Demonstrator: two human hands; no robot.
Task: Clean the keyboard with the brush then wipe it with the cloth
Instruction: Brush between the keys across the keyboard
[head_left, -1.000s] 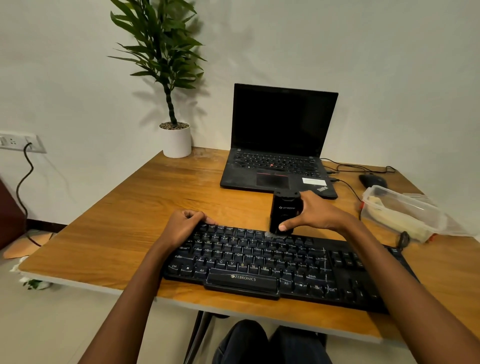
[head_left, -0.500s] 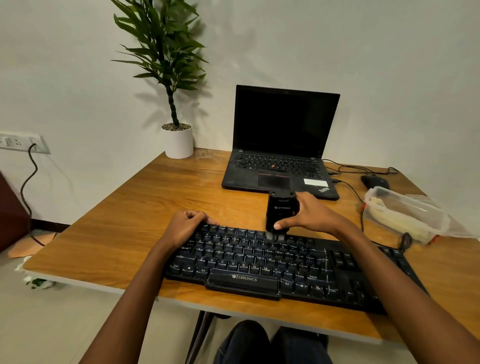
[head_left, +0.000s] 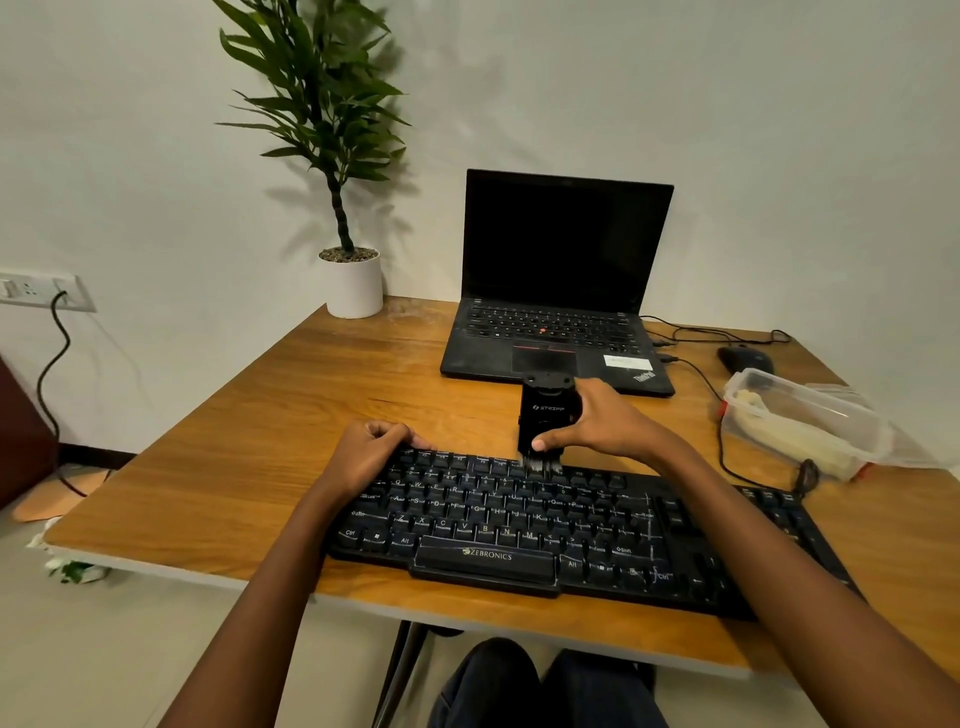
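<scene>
A black keyboard (head_left: 545, 525) lies along the near edge of the wooden desk (head_left: 249, 457). My right hand (head_left: 602, 423) grips a black brush (head_left: 545, 415) that stands upright, its pale bristles touching the top key row near the middle. My left hand (head_left: 369, 452) rests with curled fingers on the keyboard's far left corner, steadying it. A yellowish cloth (head_left: 789, 441) lies inside a clear plastic box (head_left: 810, 415) at the right.
An open black laptop (head_left: 561, 291) stands behind the keyboard. A potted plant (head_left: 353, 280) sits at the back left corner. A black mouse (head_left: 743, 358) and cables lie at the back right. A wall socket (head_left: 36, 291) is to the left.
My right hand has carried the brush a little to the left along the top key row. The left hand has stayed on the keyboard's corner.
</scene>
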